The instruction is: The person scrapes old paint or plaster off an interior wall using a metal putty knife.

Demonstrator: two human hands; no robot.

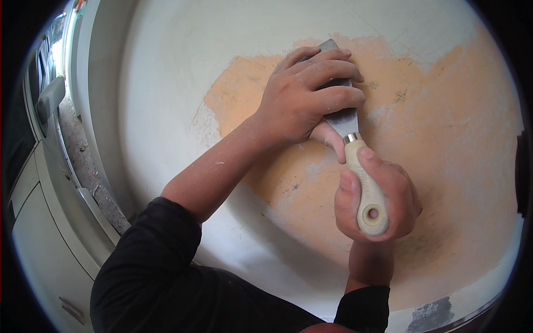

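Note:
A putty knife with a cream handle (364,180) and a grey metal blade (346,122) lies over a pale panel. My right hand (397,194) is closed round the handle, its thumb along one side, and the hole at the handle's end shows. My left hand (311,94) is bent over the blade, fingers across it and thumb below near the metal collar. The blade's tip shows past the left fingers; much of its middle is hidden. Beneath both hands spreads a patch of peach-coloured filler (288,172) with scuffs and dark specks.
Pale painted panel (172,83) surrounds the filler patch. A dark grey patch (432,316) marks its lower right edge. At the left stands a pale vehicle (50,261) with a side mirror (51,95), and gritty ground (91,166) shows in the gap.

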